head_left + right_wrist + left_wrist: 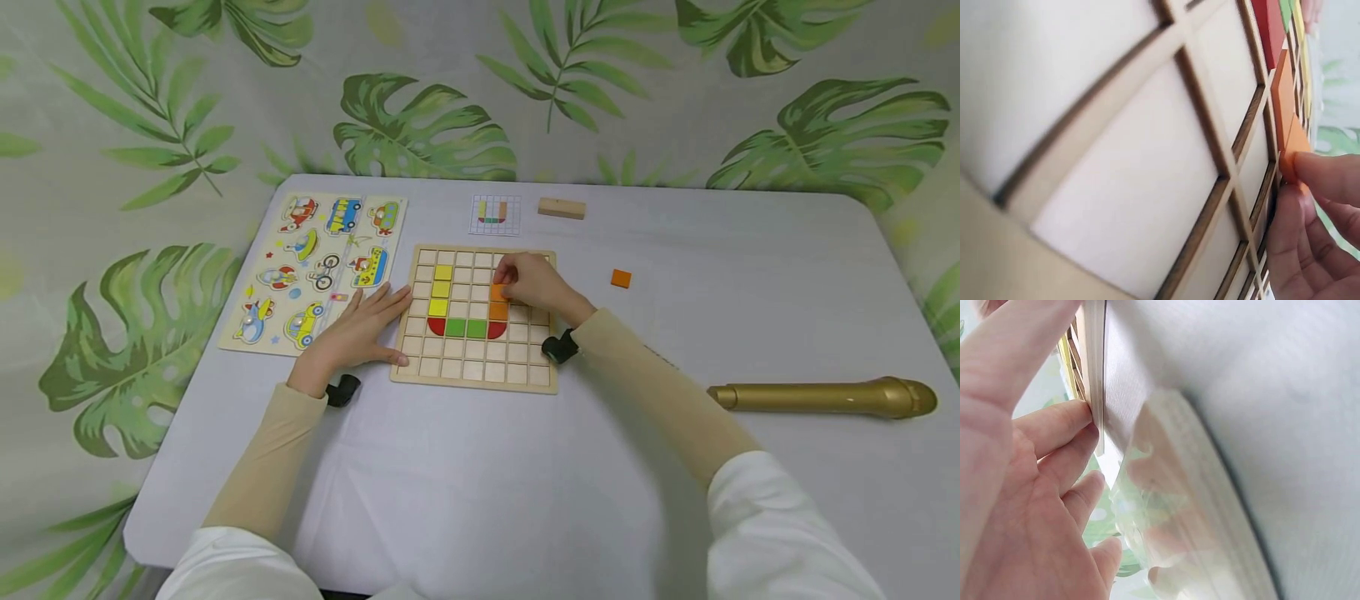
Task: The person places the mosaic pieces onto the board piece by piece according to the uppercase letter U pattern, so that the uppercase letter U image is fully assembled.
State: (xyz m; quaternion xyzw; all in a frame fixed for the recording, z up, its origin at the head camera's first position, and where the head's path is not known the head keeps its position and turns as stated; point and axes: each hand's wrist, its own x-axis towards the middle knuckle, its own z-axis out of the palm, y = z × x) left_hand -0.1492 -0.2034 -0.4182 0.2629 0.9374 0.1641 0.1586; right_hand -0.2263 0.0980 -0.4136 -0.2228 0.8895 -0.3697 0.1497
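Note:
A wooden grid board (474,385) lies in the middle of the table. On it, three yellow squares (439,290) run down the left, two green squares (465,327) sit between two red rounded corner tiles (437,326), and an orange tile (498,311) sits above the right red one. Just above that, my right hand (534,282) pinches another orange tile (1298,150) between thumb and fingers, at its cell. My left hand (362,329) rests with spread fingers at the board's left edge; in the left wrist view its fingertips (1082,412) touch the side.
One loose orange tile (621,278) lies right of the board. Behind stand a pattern card (495,215) and a wooden block (562,207). A peg puzzle (300,267) with vehicle pictures lies at the left. A gold microphone-like rod (821,397) is at the right.

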